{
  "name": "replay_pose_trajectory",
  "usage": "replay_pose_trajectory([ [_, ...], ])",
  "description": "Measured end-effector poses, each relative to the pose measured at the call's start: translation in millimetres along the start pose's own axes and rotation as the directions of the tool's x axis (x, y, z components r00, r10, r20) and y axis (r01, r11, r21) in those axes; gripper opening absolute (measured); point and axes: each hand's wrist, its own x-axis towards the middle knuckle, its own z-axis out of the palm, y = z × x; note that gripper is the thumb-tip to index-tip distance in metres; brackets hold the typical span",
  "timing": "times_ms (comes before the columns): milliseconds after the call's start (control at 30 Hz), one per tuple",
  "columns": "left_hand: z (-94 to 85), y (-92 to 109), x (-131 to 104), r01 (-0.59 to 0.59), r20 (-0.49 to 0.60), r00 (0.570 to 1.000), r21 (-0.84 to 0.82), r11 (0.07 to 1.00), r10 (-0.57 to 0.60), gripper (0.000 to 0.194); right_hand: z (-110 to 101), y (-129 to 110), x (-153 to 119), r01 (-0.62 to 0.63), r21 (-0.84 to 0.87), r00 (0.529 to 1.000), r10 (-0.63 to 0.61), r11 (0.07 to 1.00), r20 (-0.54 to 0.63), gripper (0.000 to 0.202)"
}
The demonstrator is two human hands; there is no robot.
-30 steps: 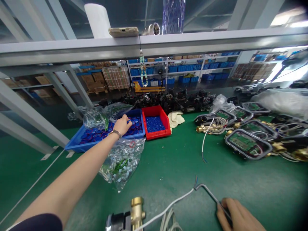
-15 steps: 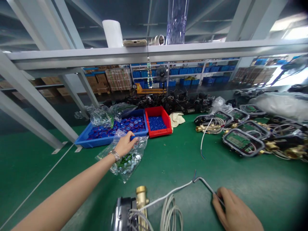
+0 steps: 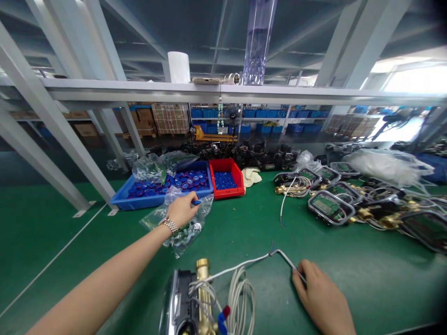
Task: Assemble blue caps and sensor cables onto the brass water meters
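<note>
My left hand point(image 3: 182, 210), with a metal watch at the wrist, is closed on a small blue object point(image 3: 196, 202) above a clear plastic bag point(image 3: 188, 235) of small pale parts. At the lower right, my right hand point(image 3: 323, 295) pinches a grey cable point(image 3: 287, 260). That cable runs left to a meter with a brass body point(image 3: 203, 295) and a dark housing point(image 3: 181, 298). Beside the meter lies a coil of grey cable point(image 3: 240, 298). Red and blue pieces point(image 3: 222, 320) show by the brass body.
A blue tray point(image 3: 139, 203) of round blue caps and a red bin point(image 3: 228, 192) of small blue parts stand behind my left hand. Several meters with green boards point(image 3: 330, 207) lie at right. A cloth point(image 3: 250, 177) is beside the bin. A shelf point(image 3: 296, 94) crosses above.
The view has tilted up and shifted right, so more meters show at the right edge and the red and blue pieces have come into view. Both hands keep their grips.
</note>
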Motion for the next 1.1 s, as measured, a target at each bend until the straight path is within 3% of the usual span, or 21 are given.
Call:
replay_pose_trajectory([
  [133, -25.5, -2, -22, 0.018, -0.117, 0.993, -0.122, 0.992, -0.033, 0.022, -4, -5, -2, -0.012, -0.007, 1.0, 0.012, 1.0, 0.02, 0.026],
  [267, -38.2, -5, -44, 0.053, -0.16, 0.981, -0.307, 0.95, -0.106, 0.025, -2, -2, -2, -0.01, 0.014, 0.999, 0.009, 1.0, 0.033, 0.027],
  [400, -41.5, 1, -68, 0.091, -0.053, 0.987, -0.587, 0.805, -0.15, 0.032, -9, -5, 19, 0.031, 0.073, 1.0, -0.031, 0.997, 0.001, 0.025],
  [500, -38.7, 15, -91, 0.14, 0.078, 0.989, -0.753, 0.643, -0.124, 0.038, -32, -38, 51, 0.052, 0.237, 0.993, -0.025, 0.97, -0.119, 0.027],
  [567, -33.8, 24, -105, 0.17, 0.134, 0.985, -0.819, 0.547, -0.107, 0.039, -48, -79, 75, 0.086, 0.516, 0.995, -0.047, 0.853, -0.088, 0.027],
  [633, -26.8, 30, -116, 0.191, 0.164, 0.982, -0.859, 0.475, -0.099, 0.039, -60, -127, 94, 0.047, 0.784, 0.99, -0.134, 0.619, 0.046, 0.029],
  [700, -18.2, 30, -122, 0.199, 0.174, 0.98, -0.881, 0.429, -0.097, 0.038, -64, -170, 109, -0.058, 0.907, 0.964, -0.213, 0.416, 0.159, 0.033],
  [767, -9.1, 26, -125, 0.198, 0.174, 0.98, -0.893, 0.404, -0.097, 0.039, -62, -202, 118, -0.14, 0.946, 0.943, -0.252, 0.291, 0.217, 0.03],
  [900, 8.3, 9, -122, 0.186, 0.163, 0.982, -0.902, 0.389, -0.093, 0.039, -43, -226, 125, -0.185, 0.961, 0.938, -0.255, 0.205, 0.235, 0.024],
  [1100, 26.8, -8, -116, 0.178, 0.139, 0.983, -0.88, 0.441, -0.121, 0.037, -18, -220, 128, -0.232, 0.955, 0.942, -0.203, 0.183, 0.268, 0.03],
])
